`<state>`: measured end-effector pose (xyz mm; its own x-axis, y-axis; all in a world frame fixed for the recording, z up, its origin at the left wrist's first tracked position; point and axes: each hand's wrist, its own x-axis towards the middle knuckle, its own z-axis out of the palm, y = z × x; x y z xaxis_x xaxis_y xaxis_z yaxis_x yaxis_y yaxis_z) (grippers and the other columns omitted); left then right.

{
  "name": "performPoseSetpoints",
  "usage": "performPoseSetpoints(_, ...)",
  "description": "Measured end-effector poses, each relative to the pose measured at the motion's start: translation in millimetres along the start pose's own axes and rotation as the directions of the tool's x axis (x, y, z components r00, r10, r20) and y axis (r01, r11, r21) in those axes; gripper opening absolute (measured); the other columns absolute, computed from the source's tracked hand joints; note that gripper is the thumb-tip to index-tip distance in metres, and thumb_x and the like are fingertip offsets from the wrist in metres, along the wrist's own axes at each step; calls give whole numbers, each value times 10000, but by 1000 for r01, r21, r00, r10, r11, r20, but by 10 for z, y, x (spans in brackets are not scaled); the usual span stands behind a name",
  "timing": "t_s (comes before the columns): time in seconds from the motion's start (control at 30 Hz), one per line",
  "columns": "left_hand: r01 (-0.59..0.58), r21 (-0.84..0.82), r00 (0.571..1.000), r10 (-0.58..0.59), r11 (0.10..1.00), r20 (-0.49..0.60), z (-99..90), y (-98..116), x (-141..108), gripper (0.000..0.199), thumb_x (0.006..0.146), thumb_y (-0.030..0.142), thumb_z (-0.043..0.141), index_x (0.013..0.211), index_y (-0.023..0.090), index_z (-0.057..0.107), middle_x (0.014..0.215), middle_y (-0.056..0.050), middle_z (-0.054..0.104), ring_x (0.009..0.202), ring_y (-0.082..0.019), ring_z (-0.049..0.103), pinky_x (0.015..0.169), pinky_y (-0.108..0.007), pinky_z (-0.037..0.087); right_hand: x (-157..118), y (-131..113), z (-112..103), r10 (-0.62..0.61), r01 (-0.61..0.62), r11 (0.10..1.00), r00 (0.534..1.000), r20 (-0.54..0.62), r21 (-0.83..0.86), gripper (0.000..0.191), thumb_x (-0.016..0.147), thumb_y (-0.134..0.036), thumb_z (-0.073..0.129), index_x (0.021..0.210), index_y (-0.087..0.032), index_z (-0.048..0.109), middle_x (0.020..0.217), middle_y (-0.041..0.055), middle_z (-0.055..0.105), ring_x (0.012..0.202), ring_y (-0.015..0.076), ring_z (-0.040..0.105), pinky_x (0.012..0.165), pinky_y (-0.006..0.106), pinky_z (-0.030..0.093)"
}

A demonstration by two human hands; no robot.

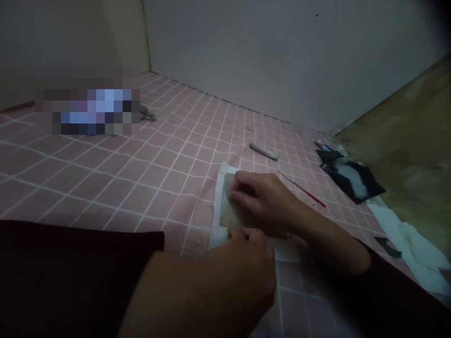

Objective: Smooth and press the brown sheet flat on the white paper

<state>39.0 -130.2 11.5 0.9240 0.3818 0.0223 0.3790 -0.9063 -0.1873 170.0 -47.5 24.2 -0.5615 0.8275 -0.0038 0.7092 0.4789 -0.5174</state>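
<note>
On the near half of the pink checked cloth (158, 199), well short of its back edge along the wall (239, 51), a flat greyish piece (227, 212) lies on a white sheet (217, 231), directly under and between the two hands. Its visible left edge runs away from the person, toward the cloth's back edge; the right hand hides its right side, so which way its long axis runs cannot be told for sure.

Neither hand has to reach, as both are at the piece. The right hand (266, 195) is over its far and right part, thumb and forefinger curled toward each other close to its surface; whether they pinch anything cannot be told. The left hand (243, 267) is at its near end, back turned up and fingers bent in; their grip is hidden.

Beyond the hands, toward the back edge, lies a short grey bar (263, 151). Right of the right hand, a thin tool with a red handle (315, 199) slants away from the person and to the left. Nearer the cloth's right edge lies a black sheet (371, 184) with a pale patch.
</note>
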Motion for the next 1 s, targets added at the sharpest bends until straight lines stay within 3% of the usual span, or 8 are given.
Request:
performPoseSetpoints(0.1, 12, 14, 1000, -11, 1000, -16, 15, 8, -4, 374, 816, 435, 493, 968, 145, 674, 865, -157, 608, 706, -283, 556, 488, -377, 394, -25, -38, -24, -14, 8, 999, 986, 169, 35, 121, 796, -122, 535, 690, -180, 547, 619, -46, 535, 582, 82, 467, 551, 224, 315)
performPoseSetpoints(0.27, -8, -15, 1000, 8, 1000, 12, 22, 5, 1, 300, 810, 421, 522, 856, 174, 687, 791, -122, 595, 674, -254, 544, 478, -352, 382, -1, -67, -13, 12, -12, 1000, 998, -66, -3, 85, 817, -137, 525, 748, -177, 553, 664, -33, 552, 615, 94, 473, 581, 238, 320)
performPoseSetpoints(0.43, 25, 24, 999, -24, 999, -43, 30, 9, -6, 363, 831, 422, 477, 948, 142, 677, 850, -151, 621, 687, -260, 566, 509, -375, 408, -22, -107, -36, -38, 25, 998, 977, 211, 62, 137, 789, -95, 537, 678, -175, 547, 637, -40, 538, 608, 86, 474, 577, 221, 329)
performPoseSetpoints(0.6, 7, 6, 999, -7, 1000, -48, 42, 15, -9, 322, 797, 437, 528, 868, 163, 680, 776, -123, 613, 667, -245, 549, 482, -353, 403, -8, -62, -5, -9, 9, 1000, 999, -37, 12, 93, 823, -122, 507, 764, -180, 549, 682, -32, 542, 627, 96, 461, 593, 238, 320)
performPoseSetpoints(0.77, 6, 31, 1000, -6, 1000, -23, 16, -2, 2, 358, 831, 393, 474, 963, 128, 675, 850, -165, 620, 697, -274, 572, 489, -374, 406, -30, -62, -50, -90, 78, 995, 968, 235, 58, 132, 797, -101, 532, 689, -177, 540, 645, -43, 532, 613, 85, 466, 586, 223, 326)
performPoseSetpoints(0.9, -27, -18, 999, 27, 999, 24, 0, -18, 3, 339, 820, 417, 498, 935, 158, 685, 810, -138, 610, 664, -258, 549, 458, -355, 380, -10, -8, -41, -3, 3, 1000, 1000, -22, 2, 99, 823, -133, 520, 739, -180, 545, 659, -36, 537, 608, 93, 463, 579, 236, 319)
performPoseSetpoints(0.93, -22, -23, 1000, 22, 1000, 21, 3, -15, 2, 337, 817, 421, 501, 933, 163, 684, 813, -136, 608, 669, -261, 547, 460, -359, 382, -9, 0, -43, 2, -1, 1000, 999, -36, 7, 91, 826, -139, 520, 751, -181, 550, 659, -37, 538, 606, 93, 463, 577, 237, 319)
performPoseSetpoints(1.0, -1, -8, 1000, 1, 1000, -12, 14, -6, 3, 329, 816, 412, 504, 931, 163, 685, 820, -140, 611, 678, -267, 548, 471, -367, 387, -23, -4, -59, -14, 10, 999, 996, 87, 46, 93, 816, -136, 533, 738, -183, 554, 647, -41, 535, 601, 91, 466, 569, 231, 322)
